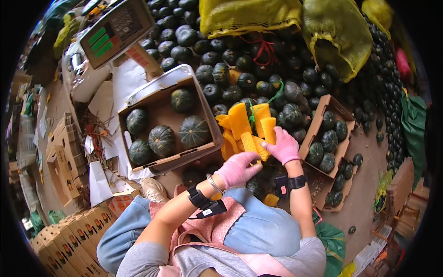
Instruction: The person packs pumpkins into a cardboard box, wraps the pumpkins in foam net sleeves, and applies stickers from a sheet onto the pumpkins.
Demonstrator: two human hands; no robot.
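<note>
My left hand [237, 170], in a pink glove with bare fingertips, is closed at the lower end of a yellow foam net sleeve [249, 144]. My right hand [283, 147], gloved the same way, has its fingers on the right side of the bunch, around another foam sleeve [268, 129]. Several sleeves stand bunched together, with a green tie [252, 117] among them. Left of the hands, a cardboard box [184, 154] on a scale holds several dark green pumpkins [161, 141]. To the right, a narrower carton [307, 147] holds more pumpkins [329, 140].
A heap of pumpkins [247, 81] spreads behind the sleeves, with yellow mesh sacks [251, 16] on top. The scale's display [117, 34] rises at upper left. Folded cartons [74, 237] line the lower left. Another carton of pumpkins [330, 203] sits at right.
</note>
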